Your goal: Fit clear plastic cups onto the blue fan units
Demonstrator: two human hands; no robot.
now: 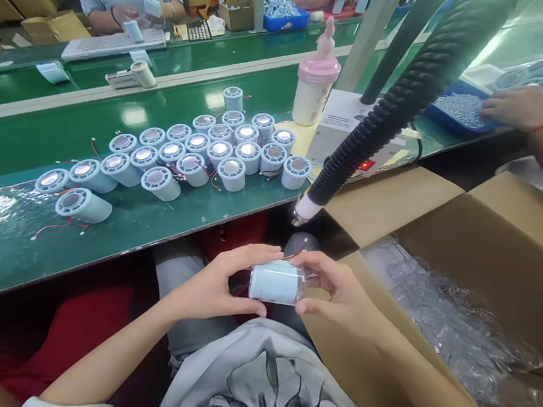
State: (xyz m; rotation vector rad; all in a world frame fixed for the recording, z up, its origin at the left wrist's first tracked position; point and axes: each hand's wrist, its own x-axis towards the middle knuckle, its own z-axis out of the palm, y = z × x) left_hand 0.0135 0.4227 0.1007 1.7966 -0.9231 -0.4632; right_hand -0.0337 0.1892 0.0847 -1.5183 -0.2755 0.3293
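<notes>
Left hand [222,287]: grips the left end of a pale blue cylinder [276,283].
Right hand [338,289]: pinches its clear right end.
Cylinder: held sideways over the lap, below the table edge.
Table [126,226]: many similar cylinders [191,156].
Right side: open cardboard box [503,240].

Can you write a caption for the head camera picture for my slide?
Both hands, left hand and right hand, hold a pale blue cylinder below a green bench lined with matching cylinders.
</notes>
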